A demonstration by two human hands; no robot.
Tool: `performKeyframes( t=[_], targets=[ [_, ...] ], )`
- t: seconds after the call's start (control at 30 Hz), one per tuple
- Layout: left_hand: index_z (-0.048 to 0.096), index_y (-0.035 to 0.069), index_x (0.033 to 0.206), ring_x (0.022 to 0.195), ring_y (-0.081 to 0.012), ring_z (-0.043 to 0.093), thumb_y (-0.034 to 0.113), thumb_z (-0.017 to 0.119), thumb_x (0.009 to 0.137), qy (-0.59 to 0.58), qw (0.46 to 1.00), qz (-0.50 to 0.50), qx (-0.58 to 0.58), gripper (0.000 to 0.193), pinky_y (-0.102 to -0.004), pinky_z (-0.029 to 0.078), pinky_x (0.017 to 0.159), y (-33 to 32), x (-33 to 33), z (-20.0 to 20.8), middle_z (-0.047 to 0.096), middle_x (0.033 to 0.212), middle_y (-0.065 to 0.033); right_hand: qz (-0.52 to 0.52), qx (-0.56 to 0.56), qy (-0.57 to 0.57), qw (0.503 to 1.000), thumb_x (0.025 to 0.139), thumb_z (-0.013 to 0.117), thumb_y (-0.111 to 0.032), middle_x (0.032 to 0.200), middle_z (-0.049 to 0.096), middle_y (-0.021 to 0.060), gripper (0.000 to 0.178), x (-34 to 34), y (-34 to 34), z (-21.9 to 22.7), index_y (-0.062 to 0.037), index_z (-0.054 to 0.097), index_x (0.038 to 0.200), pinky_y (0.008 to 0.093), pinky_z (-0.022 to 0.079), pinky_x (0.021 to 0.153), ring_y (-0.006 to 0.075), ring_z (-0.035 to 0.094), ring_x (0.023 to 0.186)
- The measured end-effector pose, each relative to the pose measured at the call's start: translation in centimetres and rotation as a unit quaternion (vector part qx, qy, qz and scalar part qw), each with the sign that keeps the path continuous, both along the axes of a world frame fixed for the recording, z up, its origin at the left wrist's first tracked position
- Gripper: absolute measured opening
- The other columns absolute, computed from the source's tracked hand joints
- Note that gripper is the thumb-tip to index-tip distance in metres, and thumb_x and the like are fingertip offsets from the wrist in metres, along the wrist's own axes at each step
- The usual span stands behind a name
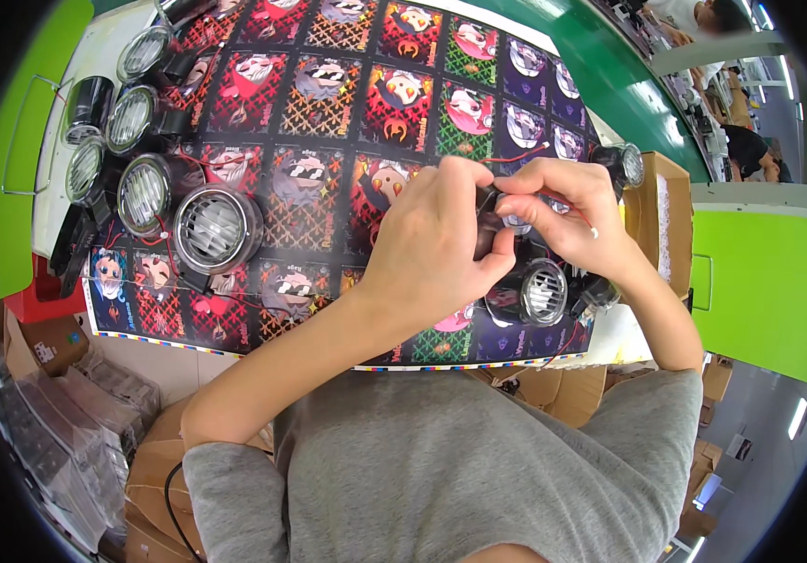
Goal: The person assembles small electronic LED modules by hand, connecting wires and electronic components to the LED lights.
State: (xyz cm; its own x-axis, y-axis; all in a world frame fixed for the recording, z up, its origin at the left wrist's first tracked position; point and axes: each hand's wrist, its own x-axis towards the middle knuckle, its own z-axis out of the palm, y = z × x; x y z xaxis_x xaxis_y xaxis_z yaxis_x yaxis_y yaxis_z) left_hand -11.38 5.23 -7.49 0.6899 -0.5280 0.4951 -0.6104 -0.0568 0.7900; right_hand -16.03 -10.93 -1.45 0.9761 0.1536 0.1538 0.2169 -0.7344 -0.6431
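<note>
My two hands meet over the right middle of a printed sheet. Between them is a black lamp [489,228], mostly hidden by the fingers, with a bit of pale lens showing near my right thumb. My left hand [432,230] is closed round its left side, thumb pointing right. My right hand [577,211] pinches at its top with thumb and forefinger. A red wire with a small white connector [594,232] hangs by the right palm. Just below the hands lies another round black lamp [543,292] with a ribbed clear lens.
Several similar lamps, one with a chrome rim [217,228], crowd the sheet's left side with red wires among them. The sheet [314,178] carries rows of cartoon cards. A cardboard box [647,211] and another lamp [625,166] stand at right. People work in the far right background.
</note>
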Motion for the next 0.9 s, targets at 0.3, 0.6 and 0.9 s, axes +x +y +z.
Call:
performKeyframes(
  t=[0.3, 0.6, 0.9],
  targets=[
    [0.047, -0.002, 0.106, 0.068, -0.0258, 0.052, 0.007, 0.068, 0.07, -0.076, 0.993, 0.018, -0.091, 0.042, -0.0362, 0.043, 0.062, -0.4, -0.7, -0.7, 0.054, 0.089, -0.0112, -0.068, 0.311, 0.198, 0.927, 0.081, 0.062, 0.0, 0.083, 0.062, 0.0065, 0.017, -0.6, -0.4, -1.0, 0.0023, 0.058, 0.098, 0.0225, 0.05, 0.07, 0.0091, 0.061, 0.077],
    [0.048, -0.002, 0.105, 0.07, -0.0297, 0.053, 0.004, 0.07, 0.068, -0.161, 0.983, 0.05, -0.079, 0.043, -0.0361, 0.044, 0.062, -0.2, -1.1, -1.7, 0.053, 0.089, -0.0199, -0.019, 0.269, 0.16, 0.95, 0.084, 0.054, 0.004, 0.09, 0.06, 0.0078, 0.016, -0.4, 0.7, -1.0, 0.0039, 0.055, 0.1, 0.0252, 0.049, 0.076, 0.0103, 0.058, 0.085],
    [0.047, -0.004, 0.11, 0.079, -0.0299, 0.055, 0.008, 0.073, 0.067, 0.012, 0.997, 0.01, -0.079, 0.051, -0.0373, 0.046, 0.069, 1.1, -1.6, -2.0, 0.054, 0.097, -0.0155, 0.065, 0.077, -0.058, 0.993, 0.075, 0.068, -0.004, 0.076, 0.062, 0.0103, 0.017, -0.2, 0.4, -1.3, 0.0019, 0.06, 0.088, 0.0285, 0.051, 0.061, 0.021, 0.063, 0.067]
  ],
)
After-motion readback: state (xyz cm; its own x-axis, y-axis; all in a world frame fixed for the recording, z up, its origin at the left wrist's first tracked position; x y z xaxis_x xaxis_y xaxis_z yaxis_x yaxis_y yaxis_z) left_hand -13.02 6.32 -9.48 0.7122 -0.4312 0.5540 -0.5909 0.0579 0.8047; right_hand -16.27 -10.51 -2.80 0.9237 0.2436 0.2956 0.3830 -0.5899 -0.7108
